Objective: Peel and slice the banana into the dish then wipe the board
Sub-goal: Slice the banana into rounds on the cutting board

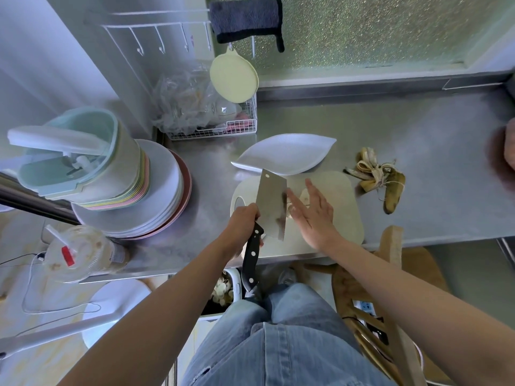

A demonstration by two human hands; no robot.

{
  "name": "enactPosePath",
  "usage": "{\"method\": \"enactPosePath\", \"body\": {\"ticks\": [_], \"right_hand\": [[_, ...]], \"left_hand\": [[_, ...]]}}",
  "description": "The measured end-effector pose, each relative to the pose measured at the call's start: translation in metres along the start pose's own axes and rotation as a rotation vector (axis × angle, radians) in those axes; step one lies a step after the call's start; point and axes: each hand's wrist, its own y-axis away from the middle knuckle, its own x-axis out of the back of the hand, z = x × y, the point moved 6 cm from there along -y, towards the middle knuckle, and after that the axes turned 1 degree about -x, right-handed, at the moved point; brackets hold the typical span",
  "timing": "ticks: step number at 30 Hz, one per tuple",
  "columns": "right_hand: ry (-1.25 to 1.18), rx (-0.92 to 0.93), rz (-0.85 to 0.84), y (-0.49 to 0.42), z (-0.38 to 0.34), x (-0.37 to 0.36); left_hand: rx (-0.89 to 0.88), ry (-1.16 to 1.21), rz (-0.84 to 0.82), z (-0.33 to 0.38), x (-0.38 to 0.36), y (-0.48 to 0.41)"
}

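the left hand (242,222) grips the black riveted handle of a broad steel cleaver (271,203), its flat blade tilted over the left part of the cutting board (345,210) and smeared with pale residue. the right hand (312,215) is open, fingers straight and together, held just right of the blade above the board's middle. between blade and palm lie pale banana pieces (305,196), partly hidden by the fingers; how many cannot be told.

the board is a smooth off-white rounded rectangle at the near edge of a brushed stainless-steel bench (418,129). just beyond its far edge sits the white leaf-shaped dish (287,153), ridged inside, with no fruit visible in it. to the right, apart from the board, lies the banana peel (381,182), splayed, yellow with brown blotches and stringy strips.

at the left stands a tall stack of pastel plates (164,190) topped by a mint plastic container (75,157). a white wire basket (241,128) of crumpled plastic bags sits at the far left against the wall, a round pale-yellow board (233,76) hanging over it, and a dark towel (245,19) above. glittery patterned glass backs the bench. a wooden chair (390,277) stands near right.
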Motion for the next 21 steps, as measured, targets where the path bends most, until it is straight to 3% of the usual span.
{"method": "enactPosePath", "body": {"ticks": [3, 6, 8, 11, 14, 16, 18, 21], "right_hand": [[-0.064, 0.059, 0.142, 0.004, -0.005, 0.023], [-0.423, -0.007, 0.228, 0.007, 0.001, 0.048], [-0.636, -0.08, 0.037, 0.012, 0.0, 0.046], [-0.633, -0.14, -0.254, 0.028, -0.007, 0.034], [-0.766, -0.126, -0.388, 0.041, -0.014, 0.03], [-0.838, -0.124, -0.335, 0.044, -0.013, 0.03], [-0.83, -0.173, -0.172, 0.039, -0.003, 0.029], [-0.822, -0.222, 0.041, 0.036, 0.015, 0.033]], "left_hand": [[-0.044, -0.003, -0.052, 0.009, -0.003, 0.001], [-0.166, -0.069, -0.092, 0.026, -0.01, -0.001], [-0.239, -0.108, -0.076, 0.036, -0.016, -0.004], [-0.292, -0.104, -0.045, 0.044, -0.028, -0.007], [-0.372, -0.16, -0.041, 0.048, -0.04, -0.004], [-0.39, -0.213, -0.073, 0.049, -0.047, -0.003], [-0.385, -0.272, -0.096, 0.045, -0.053, -0.007], [-0.383, -0.518, 0.04, 0.031, -0.043, -0.022]]}}
